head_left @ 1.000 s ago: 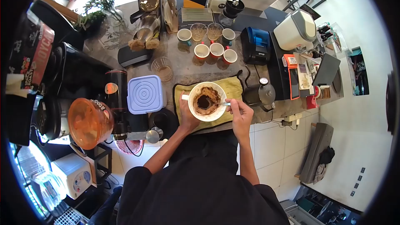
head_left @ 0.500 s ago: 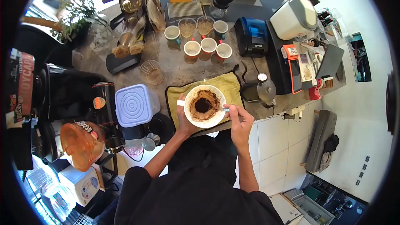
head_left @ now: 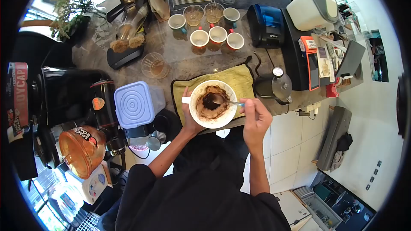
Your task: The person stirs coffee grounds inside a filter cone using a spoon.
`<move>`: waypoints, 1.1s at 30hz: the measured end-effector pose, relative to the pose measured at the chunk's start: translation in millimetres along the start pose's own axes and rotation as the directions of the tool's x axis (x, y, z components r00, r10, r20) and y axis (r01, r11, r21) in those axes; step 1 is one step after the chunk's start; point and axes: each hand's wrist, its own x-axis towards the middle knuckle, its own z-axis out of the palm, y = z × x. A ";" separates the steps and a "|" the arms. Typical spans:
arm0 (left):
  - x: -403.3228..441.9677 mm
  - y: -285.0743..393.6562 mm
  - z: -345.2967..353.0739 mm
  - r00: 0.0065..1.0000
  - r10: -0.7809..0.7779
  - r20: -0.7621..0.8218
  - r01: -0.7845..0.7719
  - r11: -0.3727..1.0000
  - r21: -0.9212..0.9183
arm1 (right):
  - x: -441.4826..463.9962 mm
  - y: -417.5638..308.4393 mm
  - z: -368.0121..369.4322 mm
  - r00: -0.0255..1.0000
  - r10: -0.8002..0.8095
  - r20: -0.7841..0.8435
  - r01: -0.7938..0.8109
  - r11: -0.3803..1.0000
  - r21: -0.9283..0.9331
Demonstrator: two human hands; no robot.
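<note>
My left hand [head_left: 188, 117] is wrapped round the left side of a white coffee dripper [head_left: 228, 113], beside its handle. Dark wet coffee grounds [head_left: 208, 101] coat the inside and pool at the bottom. Between the thumb and fingers of my right hand [head_left: 257, 117] is a spoon [head_left: 234, 103], its bowl dipped in the grounds. The dripper is held over a yellow-green cloth [head_left: 239, 81] with dark edging, at the front of the counter.
Several cups [head_left: 199, 39] and two clear glasses [head_left: 193, 16] stand at the back. Another glass [head_left: 155, 66] is left of the cloth, near a blue-lidded container [head_left: 135, 105]. A gooseneck kettle [head_left: 274, 86] stands right, below a blue-black printer [head_left: 265, 25]. Left are a grinder [head_left: 83, 149] and brushes [head_left: 128, 42].
The spoon bowl now shows clearly among the grounds, which look more stirred up. My right hand has shifted slightly right, and the whole view has moved a little.
</note>
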 end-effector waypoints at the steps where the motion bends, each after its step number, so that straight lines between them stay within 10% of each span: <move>1: -1.2 3.2 0.9 0.999 -0.044 -0.004 0.044 0.997 -0.059 | -0.4 -2.2 0.2 1.000 0.001 -0.006 -0.001 1.000 -0.006; 17: -8.7 -22.1 -10.9 0.992 0.100 0.072 -0.112 0.973 0.200 | -2.5 -4.6 0.2 0.991 0.077 0.106 -0.083 0.995 0.056; 21: -16.0 -27.1 -6.9 0.998 -0.029 0.048 0.029 1.000 0.006 | 2.5 -3.2 -8.1 0.997 0.034 0.064 -0.041 0.994 0.102; 27: -29.0 -67.6 -30.6 0.998 0.004 0.066 -0.019 0.973 0.230 | 13.2 0.5 -16.0 0.950 -0.083 0.302 0.080 0.997 0.021; 33: -16.2 -33.8 -17.6 0.989 0.137 0.062 -0.150 0.915 0.373 | 27.9 19.0 -15.8 0.921 -0.329 0.209 0.293 0.938 0.185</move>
